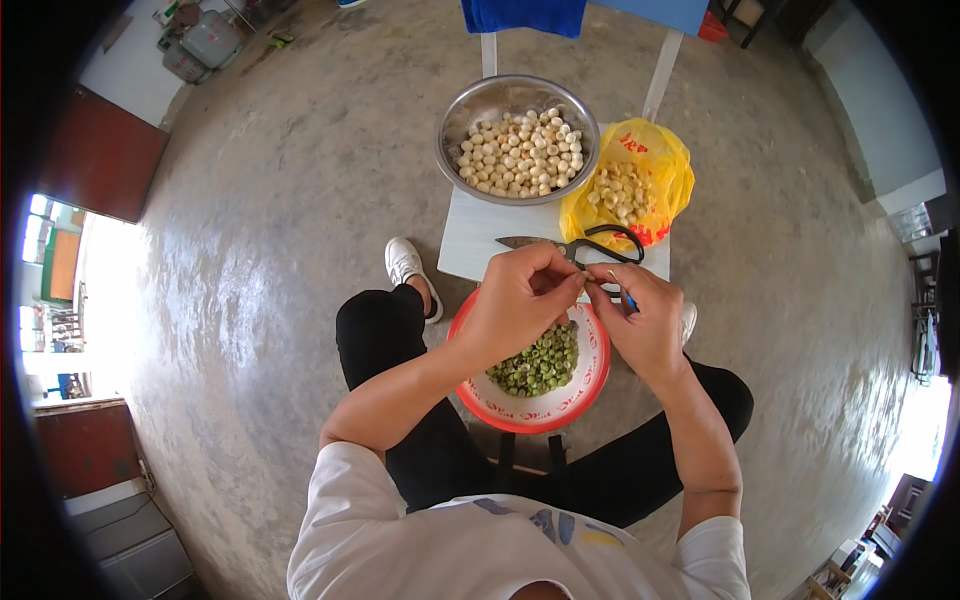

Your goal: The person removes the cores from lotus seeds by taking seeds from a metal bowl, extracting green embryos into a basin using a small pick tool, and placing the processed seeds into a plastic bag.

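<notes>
My left hand [525,295] and my right hand [640,310] meet fingertip to fingertip above the far rim of a red-rimmed white basin [590,385]. A small greenish piece shows between the pinched fingers, too small to name. Something blue and a thin metal piece show at my right hand's fingers. Green pods or husks [540,365] lie in the basin. Just beyond my hands, black-handled scissors [612,240] rest on a white board [470,240]. Behind them are a steel bowl [450,120] of round pale nuts or seeds [520,150] and a yellow plastic bag [672,170] holding pale pieces [622,192].
My legs [385,340] in black trousers spread around the basin. A blue cloth [525,15] hangs at the top over pale legs of a stand. Gas cylinders [210,40] stand on the concrete floor at the far left.
</notes>
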Demonstrator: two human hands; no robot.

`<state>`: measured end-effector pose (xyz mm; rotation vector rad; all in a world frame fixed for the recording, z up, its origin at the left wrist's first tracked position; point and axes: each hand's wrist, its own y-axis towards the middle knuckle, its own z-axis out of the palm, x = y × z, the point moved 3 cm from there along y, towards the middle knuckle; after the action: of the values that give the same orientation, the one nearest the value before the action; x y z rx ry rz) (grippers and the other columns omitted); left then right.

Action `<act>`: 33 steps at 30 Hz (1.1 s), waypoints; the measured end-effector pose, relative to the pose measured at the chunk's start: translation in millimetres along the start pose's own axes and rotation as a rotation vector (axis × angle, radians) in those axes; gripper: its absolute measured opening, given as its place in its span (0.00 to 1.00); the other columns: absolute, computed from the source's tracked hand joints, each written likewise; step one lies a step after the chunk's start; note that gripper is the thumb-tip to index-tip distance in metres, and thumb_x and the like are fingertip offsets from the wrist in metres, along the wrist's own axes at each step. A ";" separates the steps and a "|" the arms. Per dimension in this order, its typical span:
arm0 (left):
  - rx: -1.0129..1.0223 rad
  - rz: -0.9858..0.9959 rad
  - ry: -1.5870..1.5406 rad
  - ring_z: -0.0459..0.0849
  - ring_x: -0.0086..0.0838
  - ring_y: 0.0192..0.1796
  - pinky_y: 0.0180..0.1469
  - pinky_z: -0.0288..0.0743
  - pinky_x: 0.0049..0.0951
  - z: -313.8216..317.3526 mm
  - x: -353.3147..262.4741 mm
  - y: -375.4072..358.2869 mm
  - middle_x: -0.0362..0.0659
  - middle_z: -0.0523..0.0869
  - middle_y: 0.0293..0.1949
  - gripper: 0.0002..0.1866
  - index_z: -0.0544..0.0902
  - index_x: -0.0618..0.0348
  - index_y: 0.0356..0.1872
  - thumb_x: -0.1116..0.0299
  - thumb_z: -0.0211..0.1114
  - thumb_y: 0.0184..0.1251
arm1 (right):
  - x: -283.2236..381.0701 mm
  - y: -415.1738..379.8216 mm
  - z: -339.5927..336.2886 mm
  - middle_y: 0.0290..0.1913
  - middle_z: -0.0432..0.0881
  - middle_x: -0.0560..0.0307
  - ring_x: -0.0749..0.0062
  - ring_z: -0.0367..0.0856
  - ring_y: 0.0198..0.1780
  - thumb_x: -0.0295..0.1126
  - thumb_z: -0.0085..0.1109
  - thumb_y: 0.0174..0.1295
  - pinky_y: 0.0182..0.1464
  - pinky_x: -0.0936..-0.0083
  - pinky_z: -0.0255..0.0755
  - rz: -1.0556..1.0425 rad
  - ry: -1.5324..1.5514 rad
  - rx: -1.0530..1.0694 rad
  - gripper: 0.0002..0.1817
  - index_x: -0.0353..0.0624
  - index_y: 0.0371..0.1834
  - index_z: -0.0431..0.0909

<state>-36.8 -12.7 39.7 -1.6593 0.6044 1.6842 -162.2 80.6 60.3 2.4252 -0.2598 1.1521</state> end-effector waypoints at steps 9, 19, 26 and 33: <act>-0.070 0.260 0.251 0.80 0.15 0.25 0.25 0.72 0.16 5.6 6.5 -1.5 0.39 0.82 0.25 0.02 0.79 0.68 0.32 0.79 0.63 0.60 | -2.5 -0.4 2.4 0.31 0.82 0.50 0.58 0.83 0.32 0.19 0.63 0.44 0.33 0.72 0.76 -0.065 -0.035 -0.032 0.14 0.38 0.37 0.79; -0.002 0.104 0.189 0.81 0.16 0.24 0.25 0.73 0.16 9.3 2.4 -1.6 0.40 0.83 0.27 0.05 0.79 0.69 0.38 0.77 0.60 0.63 | 0.8 2.4 0.7 0.29 0.81 0.51 0.61 0.82 0.28 0.19 0.61 0.45 0.29 0.73 0.75 -0.035 -0.069 -0.045 0.12 0.39 0.36 0.80; 0.016 -0.073 -0.121 0.82 0.20 0.23 0.22 0.75 0.18 3.9 6.9 4.6 0.40 0.81 0.26 0.05 0.77 0.67 0.37 0.75 0.61 0.65 | -4.7 -0.6 -0.1 0.30 0.83 0.54 0.76 0.80 0.26 0.20 0.63 0.50 0.25 0.81 0.71 0.088 0.032 -0.086 0.11 0.37 0.38 0.82; 0.089 -0.295 -0.479 0.81 0.24 0.21 0.20 0.73 0.18 2.8 21.7 13.1 0.42 0.81 0.26 0.06 0.78 0.64 0.35 0.71 0.61 0.66 | -3.9 -8.0 -14.1 0.27 0.82 0.59 0.87 0.70 0.21 0.22 0.64 0.51 0.23 0.87 0.64 0.241 0.123 -0.153 0.06 0.36 0.34 0.83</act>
<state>-47.2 -15.9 16.7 -1.1535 0.1874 1.7185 -171.6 94.2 62.6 2.2249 -0.5916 1.3260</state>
